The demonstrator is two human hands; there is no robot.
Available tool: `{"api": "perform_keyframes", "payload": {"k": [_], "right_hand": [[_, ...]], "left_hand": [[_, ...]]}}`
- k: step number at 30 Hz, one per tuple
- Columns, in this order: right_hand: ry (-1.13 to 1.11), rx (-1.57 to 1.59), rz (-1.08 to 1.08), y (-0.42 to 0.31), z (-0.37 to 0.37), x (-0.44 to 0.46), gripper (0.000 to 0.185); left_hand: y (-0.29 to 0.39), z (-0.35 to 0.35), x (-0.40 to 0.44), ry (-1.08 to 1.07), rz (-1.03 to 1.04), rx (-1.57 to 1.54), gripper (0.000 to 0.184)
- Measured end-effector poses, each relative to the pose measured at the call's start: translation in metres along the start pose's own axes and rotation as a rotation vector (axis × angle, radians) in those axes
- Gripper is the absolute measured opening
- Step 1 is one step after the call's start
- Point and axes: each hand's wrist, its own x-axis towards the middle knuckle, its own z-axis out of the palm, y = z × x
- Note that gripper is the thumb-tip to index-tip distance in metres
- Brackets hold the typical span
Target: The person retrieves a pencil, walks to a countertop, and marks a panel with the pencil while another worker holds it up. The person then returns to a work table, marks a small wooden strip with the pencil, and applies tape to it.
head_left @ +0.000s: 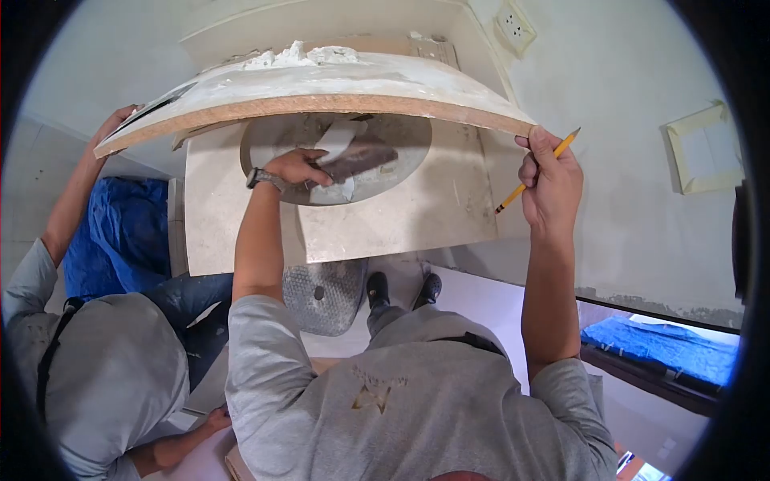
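My left hand (297, 170), with a watch on its wrist, reaches into the oval basin opening (417, 156) below the raised board. Its fingers are closed at one end of a flat grey-brown piece (365, 159), blurred, whose kind I cannot tell. Pale scraps (343, 138) lie in the opening. My right hand (549, 172) grips the right corner of the wide board (337, 104), which has a raw brown edge and white paste on top. Between the fingers of that same hand a yellow pencil (537, 170) slants, tip up.
At the left, a co-worker's hand (119, 120) holds the board's other end. The beige counter (385, 228) surrounds the opening. A blue tarp (116, 236) is at the left, a grey stool (321, 297) below. A taped socket (515, 26) is on the wall.
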Motion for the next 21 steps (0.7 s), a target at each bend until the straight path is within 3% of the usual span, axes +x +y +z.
{"api": "perform_keyframes", "payload": {"k": [6, 7, 10, 12, 14, 16, 21], "right_hand": [[-0.006, -0.011, 0.0, -0.001, -0.002, 0.0, 0.024], [-0.002, -0.016, 0.0, 0.0, -0.001, -0.001, 0.024], [0.02, -0.024, 0.018, -0.001, 0.001, -0.001, 0.024], [0.021, -0.034, 0.018, -0.001, 0.0, 0.0, 0.025], [0.02, -0.035, 0.013, 0.002, -0.001, 0.001, 0.026], [0.025, -0.033, 0.001, 0.003, -0.003, 0.001, 0.026], [0.026, -0.023, -0.012, 0.004, -0.003, -0.001, 0.025]], "left_hand": [[0.012, 0.004, -0.007, 0.023, 0.003, 0.525, 0.099], [0.001, -0.003, 0.009, -0.101, -0.042, 0.672, 0.102], [0.007, -0.009, 0.02, -0.019, -0.071, 1.035, 0.096], [0.018, -0.003, 0.032, 0.141, -0.013, 1.01, 0.089], [0.041, 0.012, 0.058, 0.402, 0.124, 0.71, 0.079], [-0.028, 0.05, 0.163, 1.013, 0.647, 0.915, 0.048], [-0.012, 0.053, 0.199, 0.867, 0.307, 0.814, 0.046]]}}
